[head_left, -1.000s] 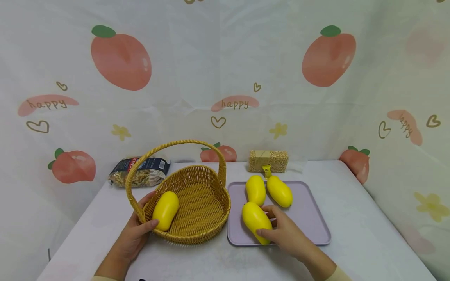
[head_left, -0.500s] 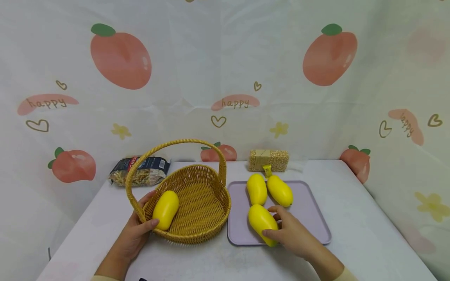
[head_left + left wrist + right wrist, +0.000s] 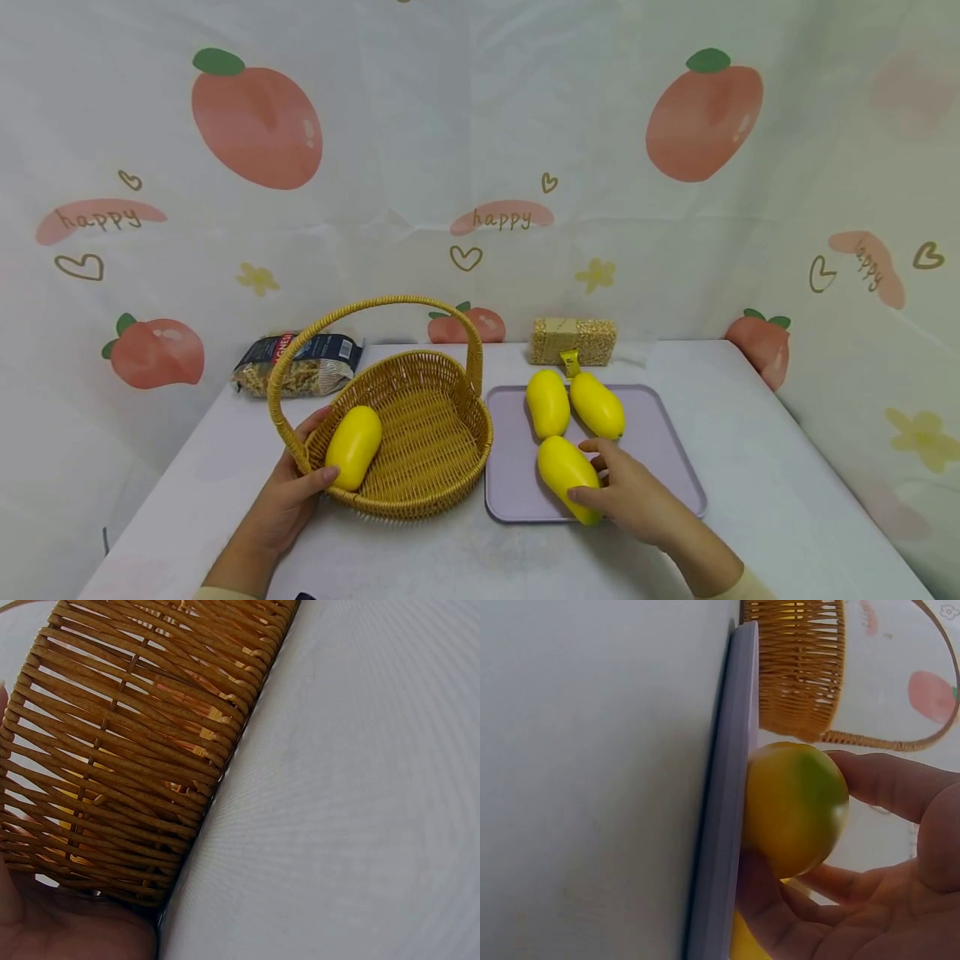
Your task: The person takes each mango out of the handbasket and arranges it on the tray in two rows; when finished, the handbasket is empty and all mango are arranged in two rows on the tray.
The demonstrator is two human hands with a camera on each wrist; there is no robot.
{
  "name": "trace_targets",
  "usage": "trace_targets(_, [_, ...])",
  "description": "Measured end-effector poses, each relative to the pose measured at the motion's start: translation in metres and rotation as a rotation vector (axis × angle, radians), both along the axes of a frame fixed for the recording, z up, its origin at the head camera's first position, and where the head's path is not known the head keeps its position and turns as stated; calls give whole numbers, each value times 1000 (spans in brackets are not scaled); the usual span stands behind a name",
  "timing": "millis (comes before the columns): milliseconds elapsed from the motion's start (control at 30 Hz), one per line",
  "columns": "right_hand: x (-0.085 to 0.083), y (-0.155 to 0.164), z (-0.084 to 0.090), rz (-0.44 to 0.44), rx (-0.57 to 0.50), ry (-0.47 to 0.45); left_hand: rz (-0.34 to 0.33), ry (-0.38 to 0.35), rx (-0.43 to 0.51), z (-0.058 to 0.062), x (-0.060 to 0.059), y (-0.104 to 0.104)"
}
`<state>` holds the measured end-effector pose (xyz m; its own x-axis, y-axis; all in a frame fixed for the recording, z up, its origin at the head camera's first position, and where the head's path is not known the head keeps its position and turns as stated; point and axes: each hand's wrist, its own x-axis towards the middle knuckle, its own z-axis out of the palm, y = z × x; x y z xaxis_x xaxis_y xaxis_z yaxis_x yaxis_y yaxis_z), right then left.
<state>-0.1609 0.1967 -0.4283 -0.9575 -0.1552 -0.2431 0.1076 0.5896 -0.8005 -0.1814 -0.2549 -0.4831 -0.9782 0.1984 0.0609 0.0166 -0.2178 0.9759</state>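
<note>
A woven basket (image 3: 420, 450) with a hoop handle stands left of a lilac tray (image 3: 663, 475). My left hand (image 3: 296, 492) grips the basket's left rim, thumb on the near side, beside a yellow mango (image 3: 352, 446) that lies inside. In the left wrist view only the basket wall (image 3: 135, 735) and my palm (image 3: 45, 930) show. My right hand (image 3: 611, 483) curls round a mango (image 3: 564, 471) lying on the tray's near left part. The right wrist view shows that mango (image 3: 795, 806) held between thumb and fingers against the tray edge (image 3: 727, 825). Two more mangoes (image 3: 547, 402) (image 3: 597, 406) lie at the tray's back.
A dark bag of pasta (image 3: 300, 365) lies behind the basket at the table's back left. A vacuum-packed block of grain (image 3: 573, 342) stands behind the tray, with a small yellow clip (image 3: 570, 364) before it. A peach-print cloth backs the white table (image 3: 750, 417).
My right hand has shifted the near mango a little to the right on the tray. The left hand and the basket have stayed put.
</note>
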Motion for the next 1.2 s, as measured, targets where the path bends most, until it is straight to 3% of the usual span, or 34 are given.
trace_targets(433, [-1, 2, 1, 44, 8, 54, -2, -1, 2, 3, 1, 1])
trace_targets(967, [-1, 2, 1, 55, -14, 44, -20, 5, 17, 0, 1, -2])
trace_targets(1200, [0, 6, 5, 82, 0, 183, -15, 3, 15, 0, 0, -1])
